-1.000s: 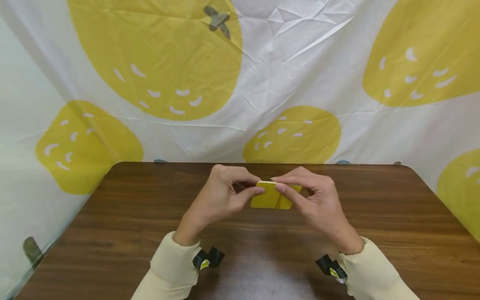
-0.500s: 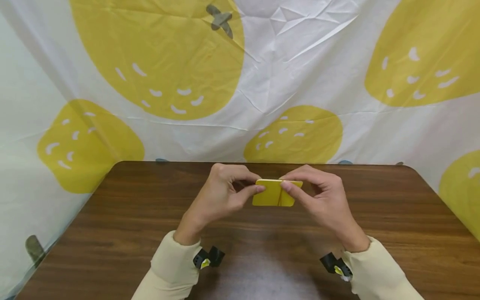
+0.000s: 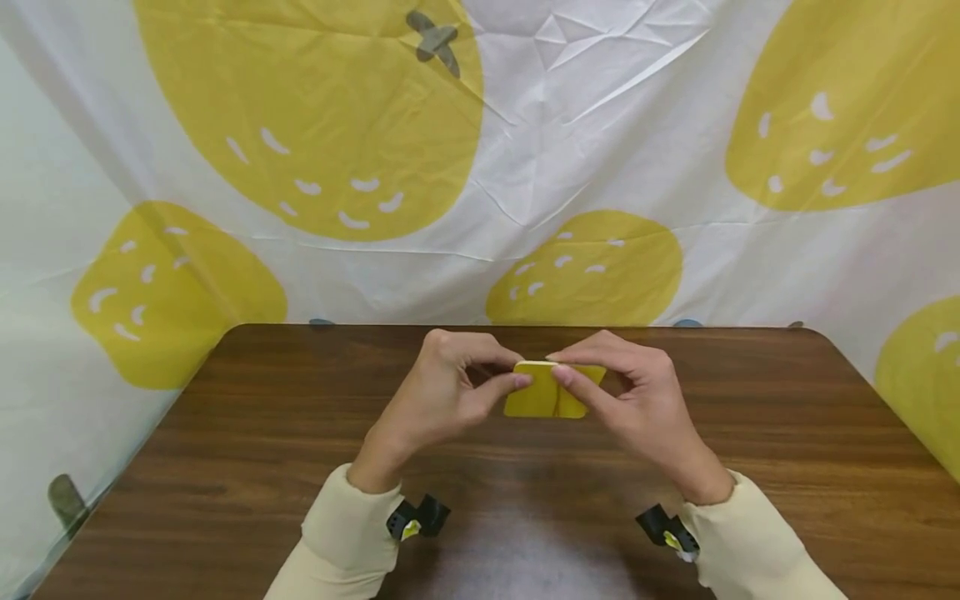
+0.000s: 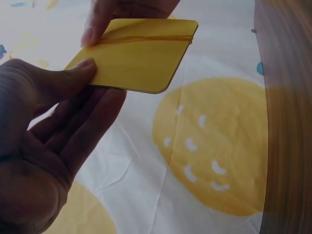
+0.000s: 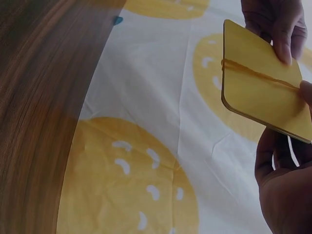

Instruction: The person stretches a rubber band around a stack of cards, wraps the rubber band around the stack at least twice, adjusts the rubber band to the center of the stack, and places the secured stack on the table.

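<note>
A flat yellow pad (image 3: 531,402) with rounded corners is held up above the table between both hands. A thin rubber band (image 4: 156,38) runs across its face, and both pad and band show in all the views. My left hand (image 3: 450,383) pinches the pad's left end, thumb on the near face and fingers behind. The right hand (image 3: 637,383) has thumb and forefinger together at the top edge, pinching where the band (image 5: 261,73) crosses it. Its fingers behind the pad are partly hidden in the head view.
Below the hands lies a brown wood-grain table (image 3: 262,467). Behind it hangs a white cloth with large yellow fruit prints (image 3: 585,267). Black wrist camera mounts (image 3: 420,517) sit at both cuffs.
Over the last half second the right thumb and forefinger have shifted slightly left along the top edge, and the band's strands look closer together. My left hand keeps its pinch.
</note>
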Demonstrator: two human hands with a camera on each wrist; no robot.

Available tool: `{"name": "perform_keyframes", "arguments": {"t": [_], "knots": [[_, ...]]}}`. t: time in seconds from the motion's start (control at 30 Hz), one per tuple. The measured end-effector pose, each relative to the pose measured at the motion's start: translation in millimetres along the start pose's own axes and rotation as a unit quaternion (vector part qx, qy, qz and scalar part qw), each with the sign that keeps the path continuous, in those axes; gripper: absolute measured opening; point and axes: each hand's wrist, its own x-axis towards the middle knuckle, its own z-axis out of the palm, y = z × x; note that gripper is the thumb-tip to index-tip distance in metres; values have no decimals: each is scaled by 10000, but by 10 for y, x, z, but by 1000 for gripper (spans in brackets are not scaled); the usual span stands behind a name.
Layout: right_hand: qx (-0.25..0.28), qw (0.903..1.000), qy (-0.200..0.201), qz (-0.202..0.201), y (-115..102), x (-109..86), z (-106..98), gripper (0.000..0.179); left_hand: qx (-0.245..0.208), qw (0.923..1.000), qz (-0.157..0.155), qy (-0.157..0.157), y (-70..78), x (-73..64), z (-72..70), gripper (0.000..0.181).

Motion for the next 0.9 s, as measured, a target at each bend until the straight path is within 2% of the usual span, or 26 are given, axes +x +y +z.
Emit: {"name": "perform_keyframes", "arguments": {"t": [0.13, 0.3, 0.67, 0.9], "knots": [[62, 9996, -3, 269, 11, -6, -19, 27, -89, 9998, -140, -59, -14, 0, -12, 3], [111, 9986, -114, 504, 15, -20, -16, 17, -153, 9994, -210, -212, -6, 9, -12, 4], [-107, 9979, -138, 620, 3, -29, 1, 16, 35, 9998, -108, -187, -7, 1, -14, 5], [-146, 9970, -209, 736, -14, -14, -4, 24, -258, 9990, -328, -175, -19, -9, -41, 4]]}}
